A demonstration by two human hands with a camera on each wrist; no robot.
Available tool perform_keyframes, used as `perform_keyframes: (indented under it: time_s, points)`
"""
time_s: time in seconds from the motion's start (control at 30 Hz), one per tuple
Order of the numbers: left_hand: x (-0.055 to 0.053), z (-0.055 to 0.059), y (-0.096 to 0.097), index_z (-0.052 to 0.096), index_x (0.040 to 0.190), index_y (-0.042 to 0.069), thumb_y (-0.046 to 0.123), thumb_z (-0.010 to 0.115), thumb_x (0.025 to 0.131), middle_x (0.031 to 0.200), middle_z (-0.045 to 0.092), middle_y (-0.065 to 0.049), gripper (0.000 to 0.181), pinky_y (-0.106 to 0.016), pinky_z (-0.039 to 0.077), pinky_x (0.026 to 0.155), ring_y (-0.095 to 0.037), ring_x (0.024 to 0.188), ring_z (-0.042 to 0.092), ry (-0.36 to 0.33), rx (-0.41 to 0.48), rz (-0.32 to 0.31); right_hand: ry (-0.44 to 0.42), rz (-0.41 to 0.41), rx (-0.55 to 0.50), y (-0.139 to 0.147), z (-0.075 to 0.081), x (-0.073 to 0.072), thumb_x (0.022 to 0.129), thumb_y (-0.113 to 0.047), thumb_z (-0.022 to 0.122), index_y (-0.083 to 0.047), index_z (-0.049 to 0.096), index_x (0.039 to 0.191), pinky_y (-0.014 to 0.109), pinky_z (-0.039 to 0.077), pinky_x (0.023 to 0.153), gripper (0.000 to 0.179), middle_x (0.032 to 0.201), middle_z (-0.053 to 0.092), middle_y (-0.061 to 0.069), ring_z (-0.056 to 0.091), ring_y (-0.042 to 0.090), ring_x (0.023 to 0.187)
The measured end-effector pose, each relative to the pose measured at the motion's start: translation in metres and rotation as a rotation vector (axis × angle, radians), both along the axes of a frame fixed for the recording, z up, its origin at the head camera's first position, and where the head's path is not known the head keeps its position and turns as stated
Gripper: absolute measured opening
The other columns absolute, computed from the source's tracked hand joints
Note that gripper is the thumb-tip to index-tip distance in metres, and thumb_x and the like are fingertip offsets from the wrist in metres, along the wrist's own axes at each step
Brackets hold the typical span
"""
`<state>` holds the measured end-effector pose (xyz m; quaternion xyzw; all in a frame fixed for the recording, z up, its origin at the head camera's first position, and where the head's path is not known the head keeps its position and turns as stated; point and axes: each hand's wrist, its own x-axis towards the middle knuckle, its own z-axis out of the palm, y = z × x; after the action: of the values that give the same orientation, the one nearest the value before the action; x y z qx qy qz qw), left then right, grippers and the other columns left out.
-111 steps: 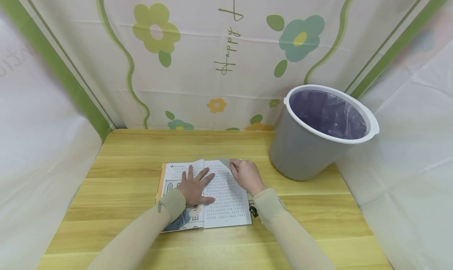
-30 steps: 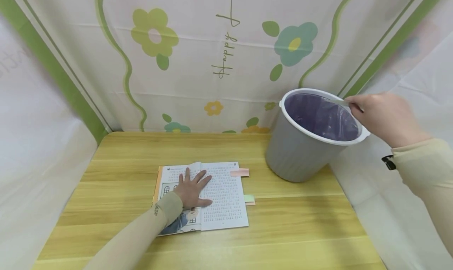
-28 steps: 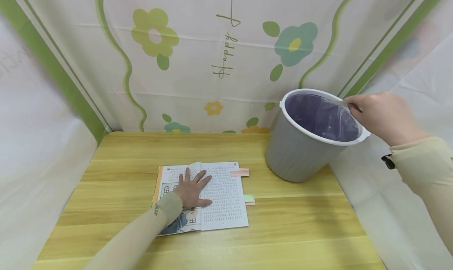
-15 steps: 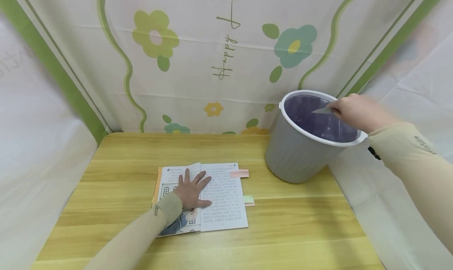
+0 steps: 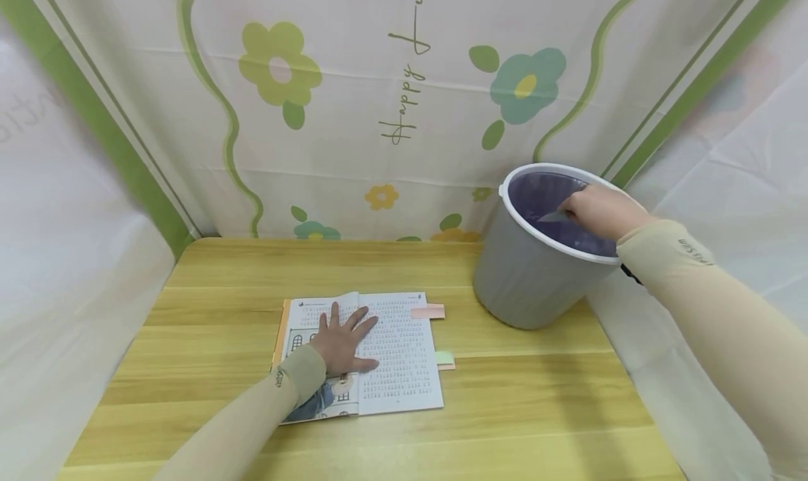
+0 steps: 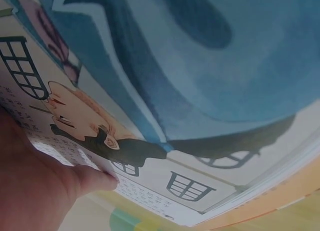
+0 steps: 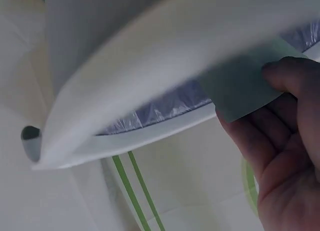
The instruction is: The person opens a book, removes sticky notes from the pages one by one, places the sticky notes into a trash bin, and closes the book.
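My left hand [image 5: 341,342] lies flat with spread fingers on an open book [image 5: 400,358], over the fold between its pages. The left wrist view shows the thumb on the printed page [image 6: 145,191] beside a drawn figure in blue. My right hand [image 5: 602,211] reaches over the rim into a grey trash can [image 5: 520,278]. Between thumb and fingers it pinches a pale green sticky note [image 7: 242,83], whose free end points down into the can. A pink sticky tab [image 5: 428,312] and a green sticky tab [image 5: 445,358] stick out from the book's right edge.
The trash can has a white rim [image 5: 549,238] and a dark purple liner [image 5: 536,186]. It stands at the back right of a wooden table [image 5: 208,292]. Flower-printed curtains [image 5: 353,116] hang behind and on both sides.
My right hand went from the book's upper right corner to the trash can with the sticky note, then moved left and down into its mouth. The pink tab came into view; my left hand stayed put.
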<state>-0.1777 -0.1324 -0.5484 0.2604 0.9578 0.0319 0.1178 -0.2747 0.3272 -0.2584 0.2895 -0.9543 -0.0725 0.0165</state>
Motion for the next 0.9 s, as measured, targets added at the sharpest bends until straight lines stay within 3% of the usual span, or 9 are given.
perform_keyframes:
  time_s: [0.3, 0.57, 0.9]
  points:
    - [0.000, -0.002, 0.000, 0.021, 0.159, 0.029, 0.084, 0.042, 0.082, 0.165, 0.013, -0.002, 0.097, -0.073, 0.022, 0.106, -0.064, 0.138, 0.010, 0.013, -0.011, 0.001, -0.090, -0.085, -0.010, 0.009, -0.020, -0.003, 0.085, 0.004, 0.059, -0.009, 0.075, 0.088, 0.050, 0.052, 0.067, 0.022, 0.080, 0.070, 0.008, 0.063, 0.026, 0.068]
    - [0.000, -0.002, -0.001, 0.022, 0.159, 0.028, 0.083, 0.044, 0.083, 0.165, 0.013, -0.003, 0.097, -0.074, 0.021, 0.105, -0.064, 0.138, 0.010, 0.002, 0.001, 0.003, -0.135, -0.102, -0.044, 0.011, -0.032, -0.005, 0.086, 0.003, 0.057, -0.002, 0.076, 0.100, 0.057, 0.053, 0.078, 0.024, 0.092, 0.072, 0.019, 0.068, 0.042, 0.083]
    - [-0.001, -0.005, 0.000, 0.022, 0.159, 0.027, 0.082, 0.045, 0.083, 0.165, 0.014, -0.005, 0.097, -0.075, 0.020, 0.105, -0.065, 0.137, 0.008, 0.016, 0.016, -0.005, -0.196, -0.129, -0.056, 0.011, -0.040, -0.010, 0.088, -0.002, 0.057, -0.004, 0.076, 0.107, 0.057, 0.052, 0.080, 0.027, 0.098, 0.071, 0.022, 0.067, 0.044, 0.089]
